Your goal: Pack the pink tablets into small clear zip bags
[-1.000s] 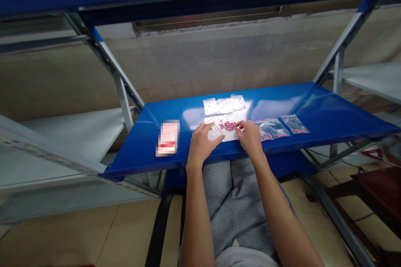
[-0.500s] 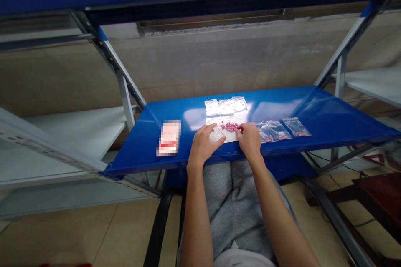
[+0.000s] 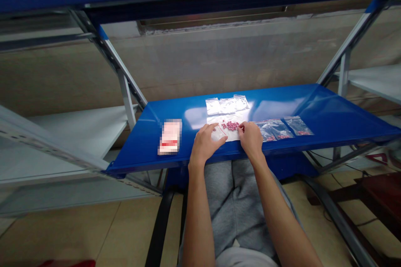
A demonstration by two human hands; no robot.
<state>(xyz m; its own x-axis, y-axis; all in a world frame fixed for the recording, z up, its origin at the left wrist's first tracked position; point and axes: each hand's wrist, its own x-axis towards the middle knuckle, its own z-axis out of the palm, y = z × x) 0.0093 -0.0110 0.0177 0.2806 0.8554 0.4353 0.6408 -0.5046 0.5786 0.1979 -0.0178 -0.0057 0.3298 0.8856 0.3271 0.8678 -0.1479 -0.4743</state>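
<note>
On the blue shelf [image 3: 328, 112] a small heap of pink pills [image 3: 230, 125] lies on a white sheet [image 3: 232, 134]. My left hand [image 3: 205, 144] rests beside it with fingers closed on a small clear zip bag [image 3: 217, 133] with a red seal line. My right hand [image 3: 250, 139] sits at the right edge of the pill heap, fingertips pinched close together at the pills; what they hold is too small to make out.
Three empty clear bags [image 3: 227, 104] lie in a row behind the pills. Filled bags [image 3: 283, 127] with pink pills lie to the right. A blurred white and red stack [image 3: 170, 137] sits at the left. Grey shelf boards flank both sides; my grey trousers show below.
Both hands stay at the pill heap with only slight shifts; the view has drifted a little.
</note>
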